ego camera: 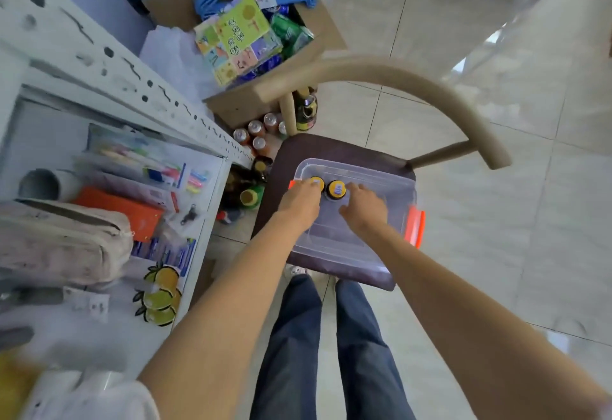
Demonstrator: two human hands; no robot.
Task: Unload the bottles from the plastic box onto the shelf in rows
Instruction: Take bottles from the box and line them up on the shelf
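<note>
A clear plastic box (381,184) with orange latches sits on a dark chair seat (298,151). Two yellow-capped bottles stand in its far left corner. My left hand (299,199) reaches into the box and covers the left bottle (317,182), fingers curled around its cap. My right hand (364,207) hovers beside the right bottle (336,189), fingers spread and close to it; contact is unclear. The white metal shelf (132,88) stands at the left. On its lowest level, beside the chair, stand several bottles (250,196).
The chair's curved beige backrest (397,78) arches over the box's far side. A cardboard box (258,38) with packets and blue hangers sits behind it. The upper shelf board holds stationery, a pouch (59,244) and an orange box (126,211). My legs stand near the chair.
</note>
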